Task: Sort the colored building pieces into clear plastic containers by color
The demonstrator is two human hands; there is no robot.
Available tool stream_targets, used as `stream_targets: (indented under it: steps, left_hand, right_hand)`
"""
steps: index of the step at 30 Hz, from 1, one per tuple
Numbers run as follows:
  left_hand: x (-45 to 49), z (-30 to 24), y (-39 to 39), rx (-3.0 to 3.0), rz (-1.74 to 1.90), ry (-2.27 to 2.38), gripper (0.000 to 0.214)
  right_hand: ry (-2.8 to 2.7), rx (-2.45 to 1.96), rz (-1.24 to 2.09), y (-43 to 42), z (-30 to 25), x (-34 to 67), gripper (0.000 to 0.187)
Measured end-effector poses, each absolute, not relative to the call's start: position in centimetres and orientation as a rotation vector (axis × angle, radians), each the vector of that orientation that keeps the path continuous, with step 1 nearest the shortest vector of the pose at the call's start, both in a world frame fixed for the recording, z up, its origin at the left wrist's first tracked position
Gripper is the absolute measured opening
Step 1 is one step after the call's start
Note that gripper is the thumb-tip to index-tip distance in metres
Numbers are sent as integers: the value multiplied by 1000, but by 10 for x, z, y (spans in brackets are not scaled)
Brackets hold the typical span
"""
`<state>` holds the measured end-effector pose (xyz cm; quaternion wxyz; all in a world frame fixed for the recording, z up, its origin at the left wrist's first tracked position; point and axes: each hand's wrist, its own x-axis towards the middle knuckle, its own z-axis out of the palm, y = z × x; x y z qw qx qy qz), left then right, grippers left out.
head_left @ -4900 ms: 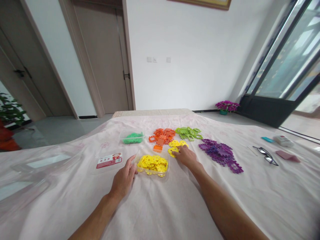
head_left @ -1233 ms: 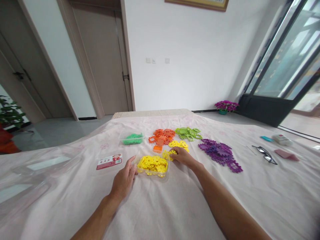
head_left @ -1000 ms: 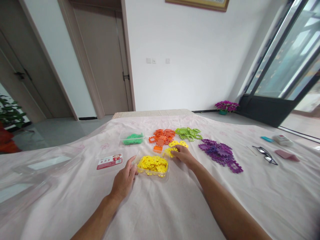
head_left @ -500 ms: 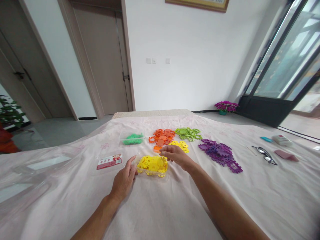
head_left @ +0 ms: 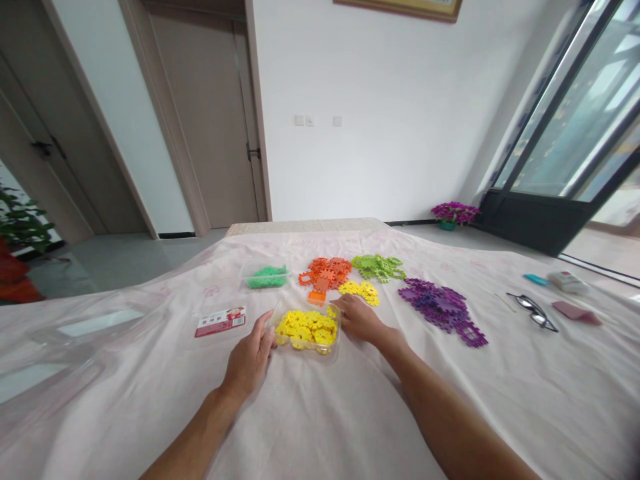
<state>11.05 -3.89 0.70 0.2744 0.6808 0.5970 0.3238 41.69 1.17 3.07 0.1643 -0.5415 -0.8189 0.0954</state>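
A clear plastic box (head_left: 327,357) filled with yellow snowflake-shaped plastic pieces (head_left: 306,328) sits on the cloth in front of me. My left hand (head_left: 253,350) holds the box by its left end, fingers closed round the wall. At the opposite end, my right hand (head_left: 357,317) has its curled fingers against the far right corner; its thumb is hidden. Just beyond that hand lies a loose yellow pile (head_left: 361,291). An orange piece (head_left: 317,297) rests behind the box, in front of the orange pile (head_left: 326,272).
Green pieces (head_left: 268,277) fill another clear box. Lime (head_left: 377,267) and purple (head_left: 443,307) piles lie to the right, then glasses (head_left: 533,310). On the left are a labelled clear lid (head_left: 220,321) and transparent plastic packaging (head_left: 95,325).
My right hand has dropped from a pinch above the box's right side to its far right corner. The yellow pieces inside lie flatter. My left hand stays on the box.
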Motion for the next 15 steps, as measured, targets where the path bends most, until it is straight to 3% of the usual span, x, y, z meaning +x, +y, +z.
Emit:
stream_targets:
  steps: [4, 9, 15]
  left_hand:
    - [111, 8, -40, 1834, 874, 1611, 57]
    - [110, 8, -40, 1843, 887, 1621, 56]
    - [110, 7, -39, 1845, 872, 1627, 56]
  right_hand:
    - [-2356, -1668, 175, 5, 38, 411, 22]
    - [-2229, -1741, 107, 7, 33, 412, 29]
    - [-1746, -1615, 320, 19, 27, 418, 35]
